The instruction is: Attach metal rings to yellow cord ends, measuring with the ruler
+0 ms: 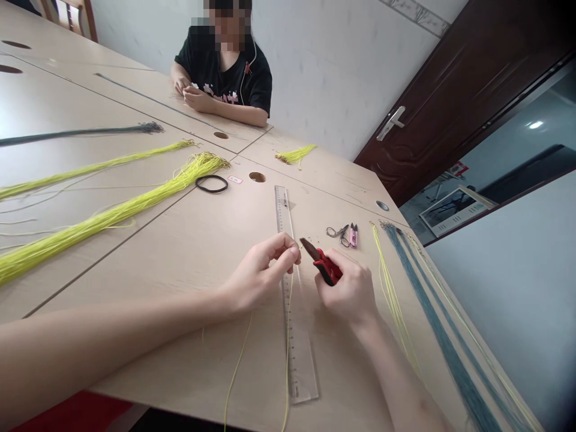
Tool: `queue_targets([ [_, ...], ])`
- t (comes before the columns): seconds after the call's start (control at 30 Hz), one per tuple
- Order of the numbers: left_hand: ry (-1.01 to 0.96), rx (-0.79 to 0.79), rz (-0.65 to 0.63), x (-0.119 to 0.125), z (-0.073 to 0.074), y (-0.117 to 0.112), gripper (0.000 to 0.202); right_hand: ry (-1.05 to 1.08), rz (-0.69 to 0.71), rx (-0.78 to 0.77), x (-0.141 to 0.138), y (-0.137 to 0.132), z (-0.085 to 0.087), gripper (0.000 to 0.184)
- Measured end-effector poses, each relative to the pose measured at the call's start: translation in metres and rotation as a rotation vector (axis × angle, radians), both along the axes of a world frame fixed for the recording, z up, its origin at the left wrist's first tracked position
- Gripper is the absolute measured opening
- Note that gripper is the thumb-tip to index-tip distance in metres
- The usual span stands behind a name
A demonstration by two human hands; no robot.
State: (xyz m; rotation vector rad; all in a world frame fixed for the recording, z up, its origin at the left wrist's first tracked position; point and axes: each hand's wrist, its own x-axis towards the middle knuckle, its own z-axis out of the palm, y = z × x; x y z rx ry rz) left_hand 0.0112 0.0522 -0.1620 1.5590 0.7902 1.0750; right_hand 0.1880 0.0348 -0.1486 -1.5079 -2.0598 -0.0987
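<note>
Between thumb and forefinger, my left hand (272, 264) pinches a thin yellow cord (288, 336) whose strands hang down past the table's front edge. My right hand (348, 285) is wrapped round red-handled pliers (321, 261). The dark jaws point left, close to my left fingertips and the cord's end; whether they touch it is too small to tell. Under the hands lies a clear plastic ruler (301, 360), running away from me along the table.
Yellow cord bundles (112, 222) and a dark teal bundle (81, 135) lie left. Small scissors (339, 234), pink thread snips (353, 235) and teal cords (432, 312) lie right. A black ring (211, 183) rests beyond my left hand. Another person (225, 72) sits across the table.
</note>
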Motion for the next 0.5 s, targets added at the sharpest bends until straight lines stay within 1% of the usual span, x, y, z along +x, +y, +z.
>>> queue_targets([
  [0.07, 0.002, 0.085, 0.016, -0.001, 0.0, 0.0, 0.023, 0.03, -0.035, -0.046, -0.001, 0.0, 0.001, 0.004],
  [0.17, -0.013, 0.285, 0.021, -0.005, 0.003, -0.003, 0.022, 0.06, -0.092, -0.107, -0.001, 0.0, 0.001, 0.005],
  [0.23, -0.041, 0.399, -0.011, -0.009, 0.006, -0.006, 0.021, 0.061, -0.112, -0.135, -0.002, 0.001, 0.001, 0.006],
  [0.3, -0.048, 0.478, -0.092, -0.012, 0.007, -0.008, 0.018, 0.056, -0.121, -0.159, -0.003, 0.0, 0.001, 0.009],
  [0.4, -0.033, 0.541, -0.236, -0.014, 0.005, -0.01, 0.014, 0.047, -0.122, -0.188, -0.007, -0.001, -0.001, 0.019],
  [0.47, -0.024, 0.51, -0.279, -0.014, 0.002, -0.01, 0.013, 0.036, -0.115, -0.204, -0.009, -0.002, -0.002, 0.024],
  [0.5, -0.02, 0.47, -0.277, -0.013, 0.002, -0.011, 0.014, 0.031, -0.112, -0.211, -0.01, -0.003, -0.003, 0.025],
])
